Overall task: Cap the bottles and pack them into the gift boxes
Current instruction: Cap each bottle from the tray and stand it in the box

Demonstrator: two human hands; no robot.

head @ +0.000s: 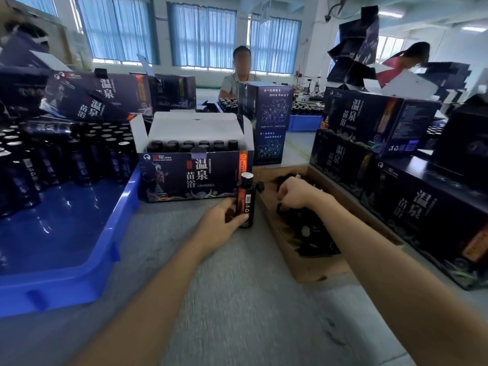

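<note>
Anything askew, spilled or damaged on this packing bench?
No spill or damage visible. Gift boxes at back left lie tilted in a loose heap, likewise the stack at back right. Bottle in the left hand is uncapped.

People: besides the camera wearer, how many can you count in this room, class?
2. A seated person is at centre back, behind the open gift box; a person in pink leans over at far right, behind stacked boxes. Those stacks may hide more.
</note>
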